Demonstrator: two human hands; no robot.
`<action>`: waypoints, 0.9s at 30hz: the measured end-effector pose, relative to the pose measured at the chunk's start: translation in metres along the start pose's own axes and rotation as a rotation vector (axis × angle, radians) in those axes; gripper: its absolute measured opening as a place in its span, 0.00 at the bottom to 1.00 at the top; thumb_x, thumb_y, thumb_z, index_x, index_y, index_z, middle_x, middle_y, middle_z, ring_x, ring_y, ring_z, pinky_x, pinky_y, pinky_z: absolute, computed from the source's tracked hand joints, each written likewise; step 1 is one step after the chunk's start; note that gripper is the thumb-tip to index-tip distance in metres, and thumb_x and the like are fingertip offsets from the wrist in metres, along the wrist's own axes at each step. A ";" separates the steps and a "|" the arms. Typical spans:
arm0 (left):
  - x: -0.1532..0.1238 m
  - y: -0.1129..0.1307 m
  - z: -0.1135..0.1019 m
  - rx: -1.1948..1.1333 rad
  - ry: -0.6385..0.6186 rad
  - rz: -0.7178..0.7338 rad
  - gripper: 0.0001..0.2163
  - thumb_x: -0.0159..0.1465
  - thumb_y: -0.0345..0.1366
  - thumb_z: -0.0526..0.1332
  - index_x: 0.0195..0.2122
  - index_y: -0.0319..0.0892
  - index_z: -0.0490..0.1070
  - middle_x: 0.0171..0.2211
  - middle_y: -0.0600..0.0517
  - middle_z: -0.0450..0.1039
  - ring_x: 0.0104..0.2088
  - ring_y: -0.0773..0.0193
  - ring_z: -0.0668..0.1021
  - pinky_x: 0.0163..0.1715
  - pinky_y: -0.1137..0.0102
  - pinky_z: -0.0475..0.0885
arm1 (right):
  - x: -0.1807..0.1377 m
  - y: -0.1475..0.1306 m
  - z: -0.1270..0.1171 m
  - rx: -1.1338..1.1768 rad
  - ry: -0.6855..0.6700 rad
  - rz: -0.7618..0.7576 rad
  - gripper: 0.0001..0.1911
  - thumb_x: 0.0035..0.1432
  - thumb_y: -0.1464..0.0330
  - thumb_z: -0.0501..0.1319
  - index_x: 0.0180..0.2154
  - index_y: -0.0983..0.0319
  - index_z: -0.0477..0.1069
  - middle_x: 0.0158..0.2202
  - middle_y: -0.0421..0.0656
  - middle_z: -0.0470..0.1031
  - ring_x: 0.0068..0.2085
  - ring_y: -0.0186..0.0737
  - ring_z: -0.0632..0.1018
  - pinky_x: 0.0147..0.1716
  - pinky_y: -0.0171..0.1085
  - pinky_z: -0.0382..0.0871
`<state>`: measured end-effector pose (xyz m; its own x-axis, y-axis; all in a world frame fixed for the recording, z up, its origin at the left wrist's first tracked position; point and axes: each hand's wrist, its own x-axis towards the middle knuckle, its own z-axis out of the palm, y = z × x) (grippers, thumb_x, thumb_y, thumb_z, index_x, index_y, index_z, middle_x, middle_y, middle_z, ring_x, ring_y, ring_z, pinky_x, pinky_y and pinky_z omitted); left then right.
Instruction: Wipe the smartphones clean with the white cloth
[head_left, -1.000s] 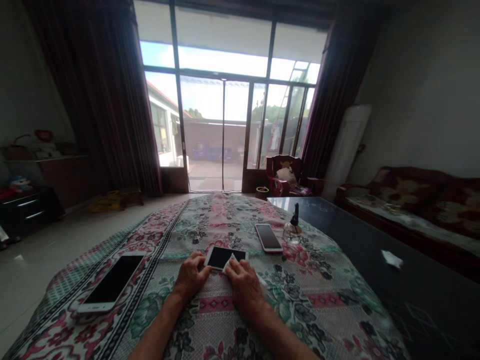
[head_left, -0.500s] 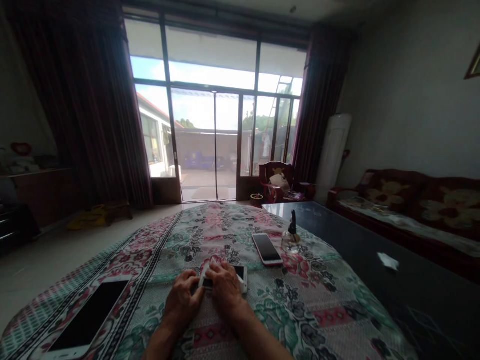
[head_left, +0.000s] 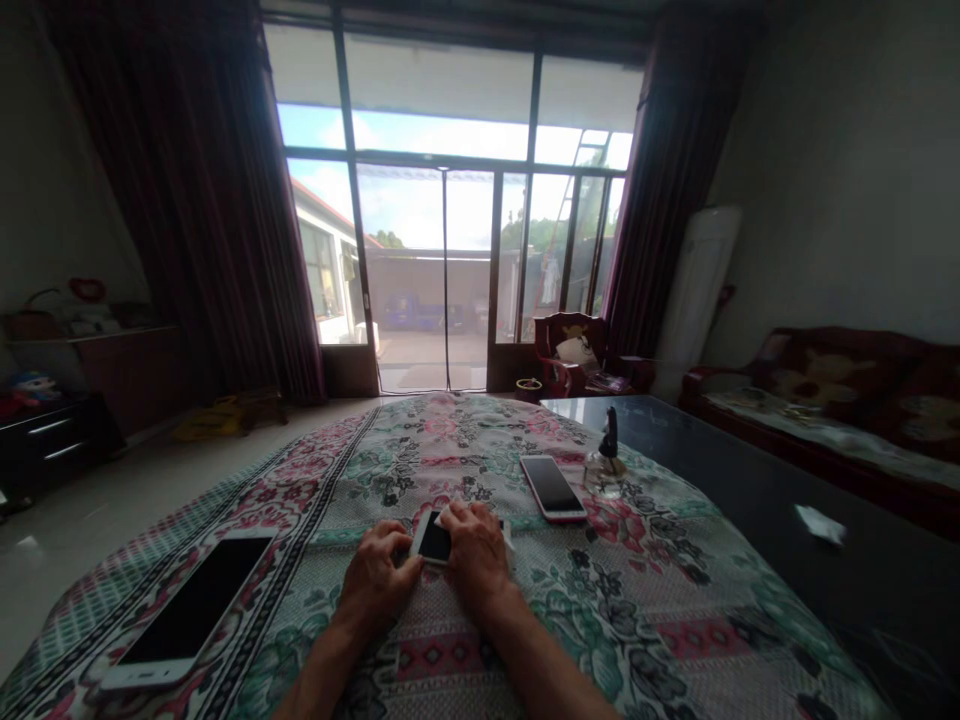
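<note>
A small phone (head_left: 433, 537) with a dark screen lies on the patterned cloth (head_left: 645, 610) in front of me. My left hand (head_left: 380, 575) curls against the phone's near left edge, fingers closed on it. My right hand (head_left: 475, 553) lies over the right part of the screen and presses a small white wipe (head_left: 444, 515), of which only a corner shows past the fingers. A pink-edged phone (head_left: 553, 488) rests further back to the right, next to a small glass spray bottle (head_left: 606, 464) with a dark top.
A large white phone (head_left: 190, 611) lies face up at the near left of the cloth. To the right is a dark glass table (head_left: 795, 580) with a white scrap (head_left: 820, 524). A sofa (head_left: 847, 400) lines the right wall; a chair (head_left: 570, 355) stands by the glass doors.
My right hand with the wipe has slid leftwards over the phone's screen and now covers more of it. My left hand stays at the phone's left edge. The view has swayed.
</note>
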<state>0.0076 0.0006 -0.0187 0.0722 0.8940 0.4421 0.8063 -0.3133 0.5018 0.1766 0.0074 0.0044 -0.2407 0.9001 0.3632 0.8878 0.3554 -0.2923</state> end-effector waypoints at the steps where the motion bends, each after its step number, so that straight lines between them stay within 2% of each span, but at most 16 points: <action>1: 0.000 0.000 0.000 -0.004 -0.001 0.004 0.04 0.55 0.31 0.62 0.29 0.42 0.77 0.37 0.48 0.75 0.41 0.59 0.75 0.45 0.67 0.69 | 0.001 -0.004 0.002 0.000 -0.011 -0.033 0.13 0.60 0.70 0.53 0.43 0.55 0.73 0.51 0.41 0.73 0.50 0.46 0.68 0.46 0.41 0.59; 10: 0.002 -0.006 0.001 -0.056 0.009 0.000 0.04 0.54 0.34 0.64 0.29 0.43 0.79 0.38 0.49 0.76 0.41 0.59 0.77 0.46 0.67 0.69 | 0.016 -0.014 0.006 0.008 -0.112 -0.195 0.10 0.58 0.65 0.59 0.43 0.53 0.73 0.47 0.39 0.74 0.48 0.44 0.68 0.47 0.39 0.59; 18: 0.001 -0.003 -0.012 -0.109 -0.103 -0.003 0.07 0.55 0.32 0.63 0.32 0.44 0.80 0.41 0.49 0.76 0.45 0.59 0.76 0.49 0.67 0.69 | -0.026 -0.015 -0.013 0.004 -0.096 -0.263 0.13 0.64 0.68 0.53 0.45 0.48 0.72 0.48 0.35 0.73 0.47 0.42 0.68 0.43 0.39 0.60; 23: -0.001 -0.001 -0.016 -0.094 -0.124 0.007 0.09 0.55 0.30 0.62 0.34 0.44 0.80 0.42 0.49 0.76 0.45 0.59 0.76 0.50 0.67 0.68 | -0.048 0.005 -0.031 -0.007 -0.131 -0.258 0.15 0.64 0.70 0.52 0.46 0.50 0.73 0.54 0.35 0.71 0.49 0.41 0.67 0.48 0.38 0.59; 27: 0.000 -0.002 -0.013 -0.090 -0.118 0.012 0.08 0.55 0.30 0.61 0.34 0.42 0.80 0.43 0.48 0.76 0.45 0.59 0.76 0.50 0.67 0.67 | -0.054 0.036 -0.038 -0.017 -0.047 -0.095 0.22 0.60 0.76 0.51 0.50 0.52 0.73 0.57 0.37 0.70 0.54 0.41 0.67 0.53 0.38 0.58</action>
<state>-0.0015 -0.0032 -0.0098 0.1546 0.9199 0.3604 0.7496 -0.3469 0.5637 0.2364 -0.0383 0.0074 -0.3419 0.8733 0.3470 0.8666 0.4359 -0.2431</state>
